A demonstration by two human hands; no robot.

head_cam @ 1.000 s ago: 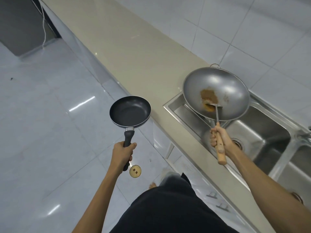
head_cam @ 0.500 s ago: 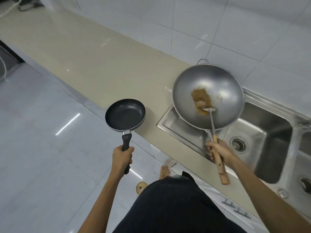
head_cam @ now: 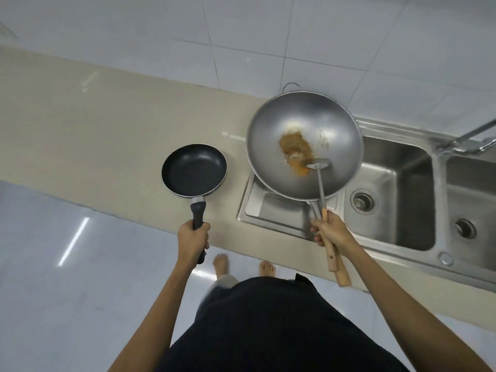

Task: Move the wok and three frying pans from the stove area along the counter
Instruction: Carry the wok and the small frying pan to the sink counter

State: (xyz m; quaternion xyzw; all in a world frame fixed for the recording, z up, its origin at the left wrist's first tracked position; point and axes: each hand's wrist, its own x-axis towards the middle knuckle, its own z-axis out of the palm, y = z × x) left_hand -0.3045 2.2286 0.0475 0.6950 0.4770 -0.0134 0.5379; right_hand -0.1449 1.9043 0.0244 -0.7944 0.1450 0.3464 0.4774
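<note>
My left hand (head_cam: 193, 238) grips the black handle of a small black frying pan (head_cam: 193, 169), held level over the front part of the beige counter (head_cam: 88, 135). My right hand (head_cam: 331, 230) holds the wooden handle of a grey steel wok (head_cam: 322, 122) together with a metal spatula (head_cam: 319, 171). The wok hovers over the left end of the sink and the counter's edge. Brown food remains (head_cam: 295, 150) lie in its bottom, with the spatula blade resting beside them.
A steel double sink (head_cam: 397, 183) with two drains fills the counter's right side, and a tap (head_cam: 467, 138) reaches over it. White wall tiles rise behind. The glossy tiled floor (head_cam: 67, 277) lies to the left, with my bare feet near the counter front.
Both hands have carried the pan and wok from beside the counter to above it. The view has turned to face the counter and sink squarely.
</note>
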